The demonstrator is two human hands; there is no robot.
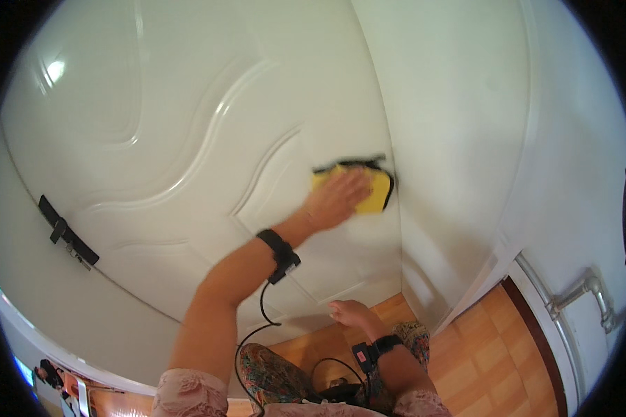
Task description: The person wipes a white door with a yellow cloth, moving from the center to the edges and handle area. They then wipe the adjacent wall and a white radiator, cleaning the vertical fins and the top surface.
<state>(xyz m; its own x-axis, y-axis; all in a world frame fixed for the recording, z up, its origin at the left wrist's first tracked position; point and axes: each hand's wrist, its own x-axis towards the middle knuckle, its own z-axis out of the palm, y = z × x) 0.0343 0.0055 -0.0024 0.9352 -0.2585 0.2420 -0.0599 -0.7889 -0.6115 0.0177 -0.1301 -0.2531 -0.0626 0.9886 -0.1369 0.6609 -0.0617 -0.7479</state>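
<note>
My left hand lies flat on a yellow cloth with a black edge, pressing it against a white panelled door near the door's right edge. The hand is slightly blurred. Lower down, my right hand hangs in front of the door's bottom part with its fingers curled; no object shows in it. Each wrist wears a black strap with a small box and a cable. A black door handle plate with keys in it is at the left.
A white surface adjoins the door on the right. Metal pipes run along the wall at lower right. The floor has orange-brown tiles. Another person is far off at lower left.
</note>
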